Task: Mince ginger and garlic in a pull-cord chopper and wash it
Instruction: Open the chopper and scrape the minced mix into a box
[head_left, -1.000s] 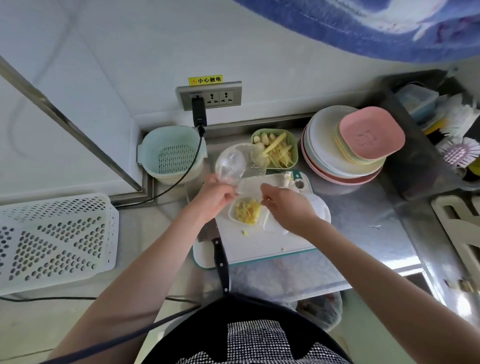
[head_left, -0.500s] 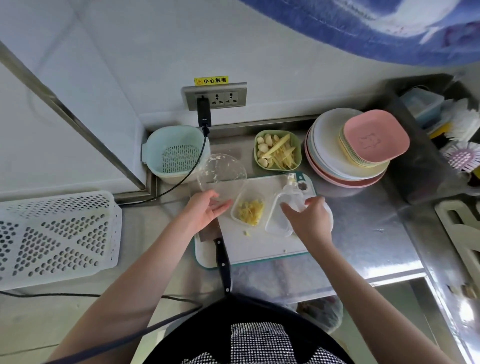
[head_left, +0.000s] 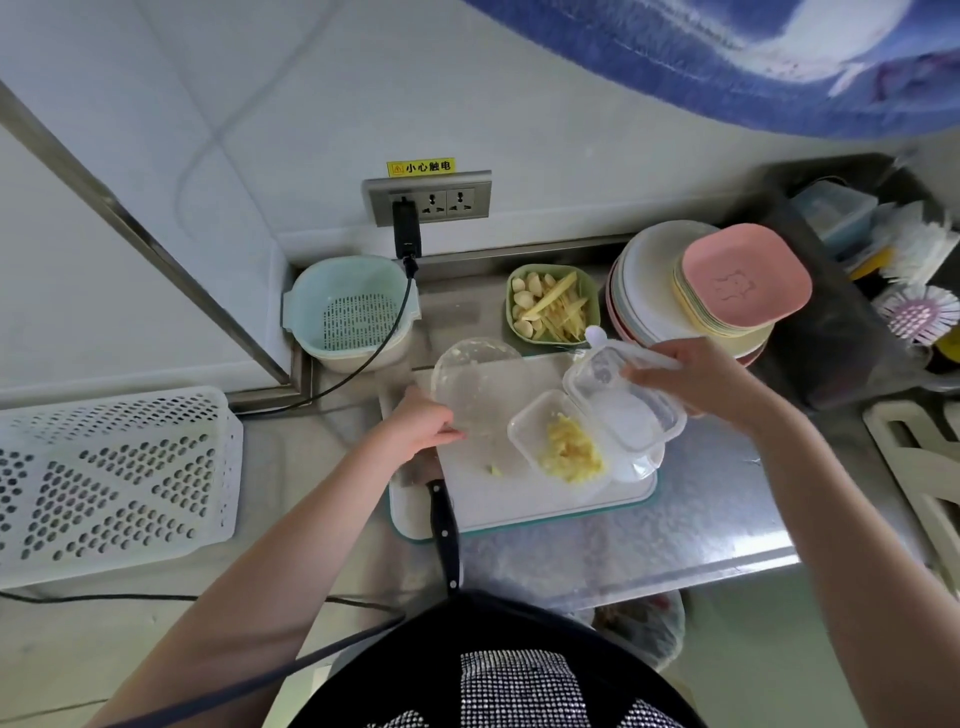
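My left hand (head_left: 421, 426) grips the rim of the clear chopper bowl (head_left: 475, 382), which is smeared with mince and sits at the back left of the white cutting board (head_left: 519, 499). My right hand (head_left: 691, 379) holds a clear square lid (head_left: 623, 400), tilted over the back right edge of a small clear box (head_left: 558, 447). That box holds yellow minced ginger and garlic (head_left: 569, 449). A green bowl (head_left: 550, 304) of garlic cloves and ginger strips stands behind the board. A white chopper part (head_left: 597, 335) shows behind the lid.
A black-handled knife (head_left: 444, 530) lies along the board's left edge, handle toward me. Stacked plates (head_left: 711, 291) stand at the back right, a pale green colander (head_left: 353, 312) at the back left, a white perforated basket (head_left: 109, 483) far left. A black cable (head_left: 363, 364) runs from the socket.
My left hand tipped the chopper bowl back and set it down behind the board's left side. My right hand picked up the clear lid and brought it over the box of mince.
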